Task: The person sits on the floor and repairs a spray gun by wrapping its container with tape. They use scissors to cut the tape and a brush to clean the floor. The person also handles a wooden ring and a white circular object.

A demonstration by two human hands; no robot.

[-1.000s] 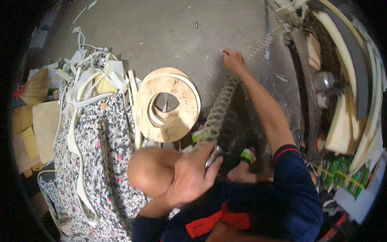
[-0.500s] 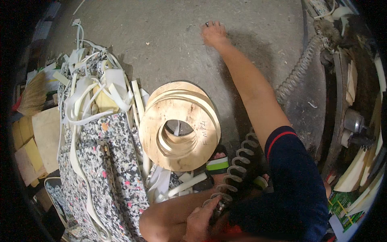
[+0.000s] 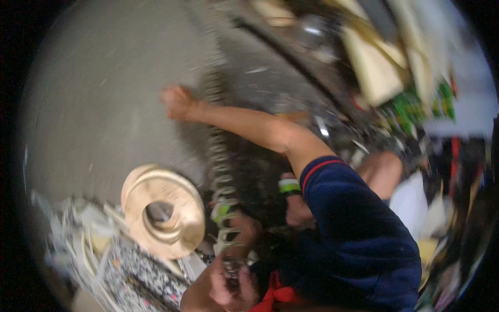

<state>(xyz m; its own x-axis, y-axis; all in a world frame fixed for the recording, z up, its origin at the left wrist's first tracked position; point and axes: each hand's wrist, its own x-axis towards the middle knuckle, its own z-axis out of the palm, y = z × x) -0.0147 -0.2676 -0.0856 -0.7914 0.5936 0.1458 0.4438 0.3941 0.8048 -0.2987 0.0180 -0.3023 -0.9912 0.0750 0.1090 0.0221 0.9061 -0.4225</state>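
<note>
My left hand, low in the picture near my knee, is wrapped round a metal fitting at the end of a coiled air hose. Whatever lies below the fitting is hidden in my grip. My right arm reaches out to the left over the concrete floor, and my right hand is smeared by motion, its fingers not clear. Between that hand and the foam, a stack of round plywood rings with a hole through the middle stands nearest to my left knee.
Speckled foam blocks and pale strips of offcuts lie at lower left. Pale boards and a green printed packet are at upper right. A dark bar slants across the floor. My sandalled foot is near the middle.
The whole view has swung right, so the rings and foam sit lower left and more clutter shows at right. My left hand keeps hold of the hose fitting. My right arm stays outstretched.
</note>
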